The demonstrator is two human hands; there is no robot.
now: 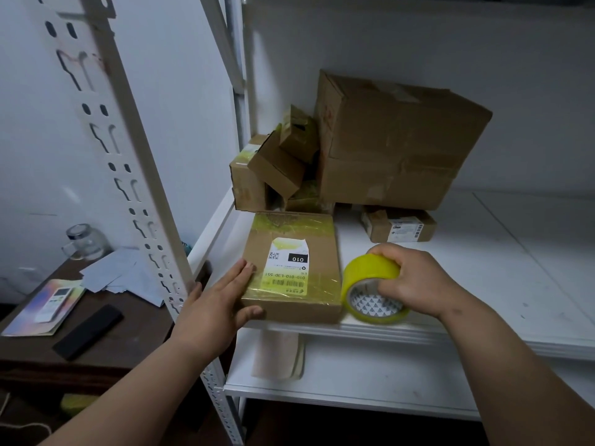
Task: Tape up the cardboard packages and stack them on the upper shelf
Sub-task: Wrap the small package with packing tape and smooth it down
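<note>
A flat cardboard package (317,265) with a white shipping label and yellow tape lies at the front edge of the white shelf (483,252). My left hand (219,300) rests against its left side, fingers flat on top and thumb on the front face. Just right of the package, my right hand (415,278) grips a roll of yellow tape (370,281) standing on the shelf. Behind them a large cardboard box (396,140) sits on a small flat package (399,225), and several small boxes (273,165) are piled at the back left.
A white perforated shelf post (128,175) stands at the left, close to my left wrist. A lower shelf (354,378) holds a pale flat envelope (278,355). A dark side table (64,333) at left carries papers, a booklet, a black remote and a glass jar.
</note>
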